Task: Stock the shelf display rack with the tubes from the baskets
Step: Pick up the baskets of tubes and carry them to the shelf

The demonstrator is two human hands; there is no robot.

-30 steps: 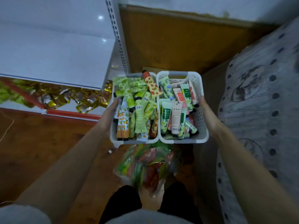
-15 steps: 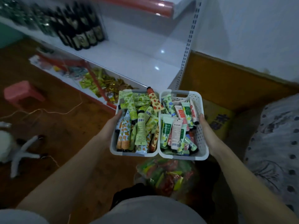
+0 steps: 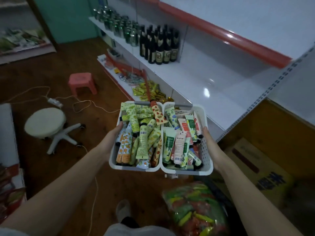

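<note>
Two white plastic baskets are held side by side in front of me, above the floor. The left basket (image 3: 113, 160) is full of several green, yellow and orange tubes (image 3: 142, 142). Pink, white and green tubes (image 3: 179, 147) fill the right basket (image 3: 207, 157). My left hand (image 3: 113, 138) grips the left basket's outer wall. My right hand (image 3: 208, 142) grips the right basket's outer wall. The white shelf rack (image 3: 213, 82) stands ahead to the right, its middle shelf bare beside the baskets.
Dark bottles (image 3: 160, 46) and cans (image 3: 119, 26) stand further along the shelf. Snack packets (image 3: 150, 91) lie on the bottom shelf. A white wheeled stool (image 3: 49, 126), a pink stool (image 3: 82, 82) and cables lie on the wooden floor. A snack bag (image 3: 194, 210) and cardboard box (image 3: 259, 171) sit at lower right.
My view has risen and turned left, bringing the bottles, stools and more of the rack into sight. Both hands still hold the baskets, which sit higher against the rack.
</note>
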